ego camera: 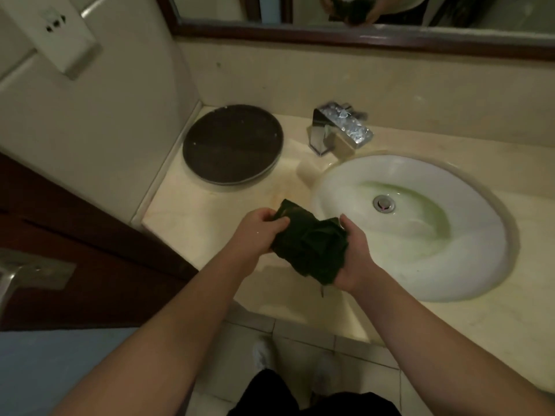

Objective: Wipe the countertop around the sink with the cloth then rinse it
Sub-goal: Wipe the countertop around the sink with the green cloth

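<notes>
Head view: left hand (259,232), right hand (354,257), fingers curled round cloth (309,247); tray (232,144), faucet (339,129), sink (450,274) beyond.

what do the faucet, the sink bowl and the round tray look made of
The faucet looks like polished chrome-plated metal: its flat faces give bright reflections. The sink bowl seems glazed white ceramic, smooth with a soft sheen. The round tray is dark and matte with a paler rim; wood or plastic, hard to tell.

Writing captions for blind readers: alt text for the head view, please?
The left hand and right hand grip a bunched dark green cloth over the countertop, left of the white sink. A chrome faucet and a round dark tray stand behind.
</notes>
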Demonstrator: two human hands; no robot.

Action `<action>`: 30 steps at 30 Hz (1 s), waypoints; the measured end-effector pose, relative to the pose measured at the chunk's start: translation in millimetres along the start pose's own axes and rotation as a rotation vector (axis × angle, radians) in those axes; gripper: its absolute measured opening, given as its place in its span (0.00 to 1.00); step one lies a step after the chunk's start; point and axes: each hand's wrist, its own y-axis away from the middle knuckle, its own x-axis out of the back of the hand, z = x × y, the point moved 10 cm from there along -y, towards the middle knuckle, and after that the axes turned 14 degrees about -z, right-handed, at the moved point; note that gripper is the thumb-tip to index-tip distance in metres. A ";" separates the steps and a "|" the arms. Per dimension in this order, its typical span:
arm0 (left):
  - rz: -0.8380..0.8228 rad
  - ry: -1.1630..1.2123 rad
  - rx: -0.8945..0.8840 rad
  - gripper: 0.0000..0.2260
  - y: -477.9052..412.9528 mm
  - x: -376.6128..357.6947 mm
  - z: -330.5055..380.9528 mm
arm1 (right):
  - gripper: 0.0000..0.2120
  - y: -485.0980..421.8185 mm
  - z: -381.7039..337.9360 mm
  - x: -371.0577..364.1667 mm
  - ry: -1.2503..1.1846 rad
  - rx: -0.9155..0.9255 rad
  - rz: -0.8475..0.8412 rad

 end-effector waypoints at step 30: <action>-0.295 0.417 -0.094 0.20 8.3 25.3 31.0 | 0.07 6.3 -41.5 -90.8 1.190 0.374 0.007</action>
